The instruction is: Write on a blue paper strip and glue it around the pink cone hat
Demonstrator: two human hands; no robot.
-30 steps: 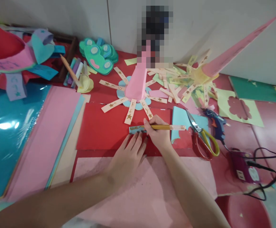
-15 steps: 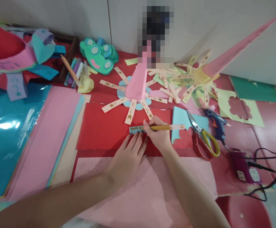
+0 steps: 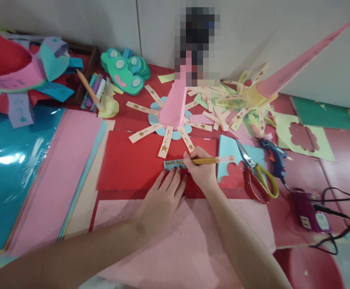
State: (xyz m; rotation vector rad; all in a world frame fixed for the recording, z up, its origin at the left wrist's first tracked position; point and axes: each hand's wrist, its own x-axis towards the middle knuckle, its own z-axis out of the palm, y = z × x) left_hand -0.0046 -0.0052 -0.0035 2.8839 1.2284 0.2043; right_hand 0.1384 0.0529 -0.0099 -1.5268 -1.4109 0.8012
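My right hand [image 3: 201,170] is closed around a gold-barrelled pen [image 3: 206,161], its tip against a small blue paper strip [image 3: 172,163]. Gold writing covers the strip's left part; the right end is hidden by my fingers. My left hand [image 3: 165,190] lies flat with fingers stretched out, fingertips at the strip's lower edge. Both rest over a red sheet [image 3: 129,160]. Just beyond stands a pink paper cone [image 3: 173,106] on a blue scalloped base, with lettered cream strips [image 3: 164,142] radiating from it.
Open scissors [image 3: 257,176] lie right of my hands, beside a blue glue gun [image 3: 274,158] and a purple power box [image 3: 311,212] with black cords. Paper scraps and another pink cone [image 3: 307,56] sit behind. At left are stacked coloured sheets [image 3: 57,172], markers [image 3: 96,90] and green frog-shaped cutouts [image 3: 123,72].
My right hand and the pen have shifted very slightly to the right along the strip. My left hand keeps its place.
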